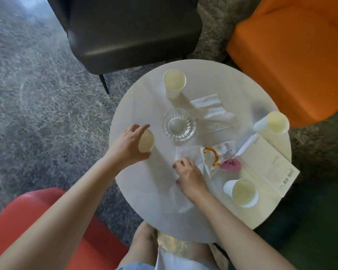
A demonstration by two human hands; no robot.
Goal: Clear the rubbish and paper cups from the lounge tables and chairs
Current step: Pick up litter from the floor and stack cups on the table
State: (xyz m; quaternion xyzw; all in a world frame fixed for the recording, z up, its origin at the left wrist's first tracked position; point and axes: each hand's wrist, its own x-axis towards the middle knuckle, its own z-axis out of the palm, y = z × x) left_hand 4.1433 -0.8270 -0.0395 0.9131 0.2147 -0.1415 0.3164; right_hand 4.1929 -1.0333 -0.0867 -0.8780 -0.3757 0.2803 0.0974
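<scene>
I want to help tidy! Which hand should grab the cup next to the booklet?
Probably the right hand: it's nearer that cup, though busy gathering tissue. The left hand already grips another cup.

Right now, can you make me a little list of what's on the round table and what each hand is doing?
table: round, white
cups: four paper cups; far, right, near, left
left hand: fingers round the left cup
right hand: pinching a crumpled tissue
glass dish: middle of table, looks empty
napkins: flat, beside the dish
wrapper: by the right hand
booklet: right edge, under no cup
chairs: black, orange, red
</scene>
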